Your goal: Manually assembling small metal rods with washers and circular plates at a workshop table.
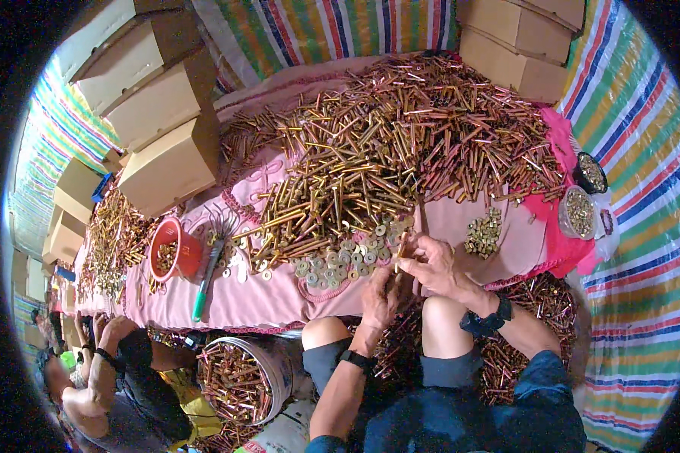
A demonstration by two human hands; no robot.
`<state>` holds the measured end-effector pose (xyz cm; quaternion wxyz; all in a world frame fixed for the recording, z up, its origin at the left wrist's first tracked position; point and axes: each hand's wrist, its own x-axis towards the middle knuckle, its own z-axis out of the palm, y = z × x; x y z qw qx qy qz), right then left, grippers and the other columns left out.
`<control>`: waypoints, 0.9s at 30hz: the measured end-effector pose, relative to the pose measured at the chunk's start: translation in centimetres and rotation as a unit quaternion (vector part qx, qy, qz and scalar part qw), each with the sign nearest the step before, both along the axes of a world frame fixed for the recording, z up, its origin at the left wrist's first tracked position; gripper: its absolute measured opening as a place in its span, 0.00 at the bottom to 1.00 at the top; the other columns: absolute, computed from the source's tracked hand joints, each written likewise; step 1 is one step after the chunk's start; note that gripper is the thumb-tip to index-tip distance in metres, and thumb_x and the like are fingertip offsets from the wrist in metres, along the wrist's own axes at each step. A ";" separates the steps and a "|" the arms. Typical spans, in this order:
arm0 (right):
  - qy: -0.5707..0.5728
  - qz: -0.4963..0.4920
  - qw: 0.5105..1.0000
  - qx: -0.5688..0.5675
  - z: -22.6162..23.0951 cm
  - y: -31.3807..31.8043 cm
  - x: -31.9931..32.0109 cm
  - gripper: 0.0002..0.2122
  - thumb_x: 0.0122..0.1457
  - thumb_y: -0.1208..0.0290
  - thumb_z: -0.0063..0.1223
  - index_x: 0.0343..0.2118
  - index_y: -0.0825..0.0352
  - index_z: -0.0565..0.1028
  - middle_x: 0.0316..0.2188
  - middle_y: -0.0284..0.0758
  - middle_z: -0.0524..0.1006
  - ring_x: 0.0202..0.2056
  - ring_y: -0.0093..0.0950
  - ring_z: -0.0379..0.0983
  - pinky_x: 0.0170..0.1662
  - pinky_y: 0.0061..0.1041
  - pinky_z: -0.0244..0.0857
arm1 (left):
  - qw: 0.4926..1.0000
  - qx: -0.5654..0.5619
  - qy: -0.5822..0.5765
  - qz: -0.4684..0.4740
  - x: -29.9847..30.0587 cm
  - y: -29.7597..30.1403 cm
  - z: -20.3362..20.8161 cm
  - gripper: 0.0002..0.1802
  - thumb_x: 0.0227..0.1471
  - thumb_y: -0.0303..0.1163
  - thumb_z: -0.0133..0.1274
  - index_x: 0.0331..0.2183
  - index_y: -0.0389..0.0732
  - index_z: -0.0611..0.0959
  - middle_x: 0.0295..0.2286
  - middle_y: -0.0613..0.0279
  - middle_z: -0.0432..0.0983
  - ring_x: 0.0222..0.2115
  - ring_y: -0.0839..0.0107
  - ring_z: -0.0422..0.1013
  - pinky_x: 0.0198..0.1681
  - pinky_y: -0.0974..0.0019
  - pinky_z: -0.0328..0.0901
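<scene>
Both my hands work close together at the front edge of a pink cloth-covered table [279, 302]. My right hand [436, 266] pinches a brass-coloured bolt [401, 249], held roughly upright. Just left of it and lower, my left hand [380, 296] is closed, its fingers curled; what they hold is hidden. Beyond the hands lie flat round washers [347, 260] in a loose patch. A large heap of long copper- and brass-coloured bolts [400, 136] spreads behind them. A small pile of nuts [483, 232] sits to the right of my right hand.
On the left are a red bucket [175, 249] with small metal parts and a green-handled rake [208, 275]. Bowls of nuts [579, 211] stand at right. A white bucket of bolts [242, 381] is below; cardboard boxes [170, 166] are stacked. Another person [98, 385] sits left.
</scene>
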<state>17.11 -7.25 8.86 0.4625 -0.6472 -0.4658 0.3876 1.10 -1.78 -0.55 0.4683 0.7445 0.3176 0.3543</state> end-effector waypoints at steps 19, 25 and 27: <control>-0.263 0.072 0.944 0.183 -0.8 0.1 -1.1 0.11 0.58 0.71 0.59 0.43 0.67 0.78 0.32 0.42 0.78 0.33 0.39 0.78 0.36 0.36 0.72 | 0.997 0.013 -0.080 0.011 -0.3 0.2 -0.9 0.09 0.55 0.27 0.58 0.38 0.35 0.79 0.30 0.51 0.76 0.32 0.61 0.75 0.36 0.61 0.69; -0.402 -0.058 0.912 0.065 -1.2 -3.4 7.5 0.08 0.57 0.74 0.55 0.39 0.69 0.80 0.31 0.43 0.78 0.33 0.40 0.76 0.39 0.35 0.70 | 0.998 -0.053 -0.008 0.019 0.0 -0.1 1.4 0.09 0.57 0.28 0.58 0.31 0.34 0.77 0.22 0.57 0.75 0.22 0.69 0.77 0.26 0.67 0.69; -0.424 -0.064 0.902 0.052 -2.0 -4.9 9.5 0.08 0.57 0.73 0.54 0.36 0.69 0.80 0.31 0.44 0.78 0.35 0.42 0.76 0.40 0.36 0.69 | 1.000 -0.016 -0.016 0.016 -0.2 0.1 1.5 0.08 0.57 0.27 0.58 0.30 0.34 0.76 0.23 0.57 0.77 0.23 0.71 0.78 0.25 0.68 0.71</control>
